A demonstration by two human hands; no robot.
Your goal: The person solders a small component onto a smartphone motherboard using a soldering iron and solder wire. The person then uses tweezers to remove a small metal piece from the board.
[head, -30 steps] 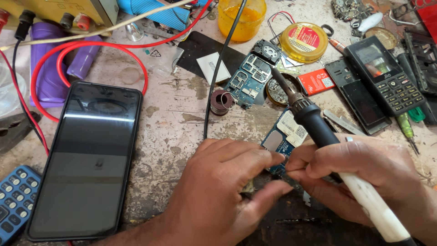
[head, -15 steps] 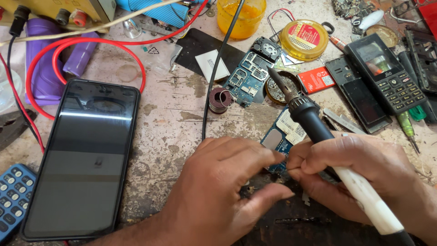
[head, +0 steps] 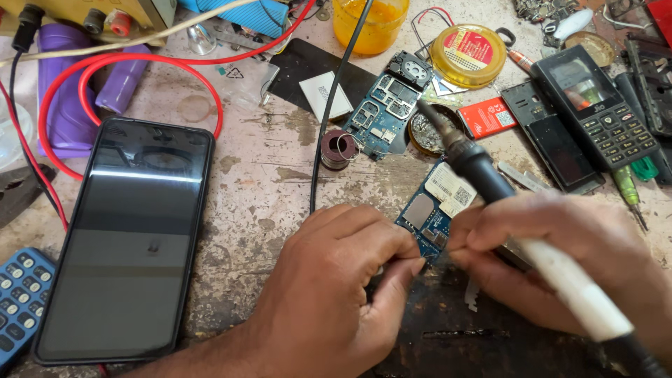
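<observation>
A small blue circuit board (head: 435, 207) lies on the worn workbench (head: 280, 182), between my two hands. My left hand (head: 336, 287) pinches its near edge with thumb and fingers. My right hand (head: 560, 259) holds a soldering iron (head: 518, 238) with a black grip and white handle; its tip points up and away toward the back. The right fingertips also touch the board's near corner. What sits between the fingertips is hidden.
A large black smartphone (head: 129, 234) lies left, ringed by a red cable (head: 140, 63). A second circuit board (head: 388, 101), a copper wire spool (head: 339, 148), a yellow flux tin (head: 467, 54), an orange jar (head: 369, 21), a black keypad phone (head: 595, 105) and a blue keypad (head: 21, 301) surround the hands.
The view has shifted slightly. Both hands stay on the blue board, and the soldering iron stays in my right hand with almost no movement.
</observation>
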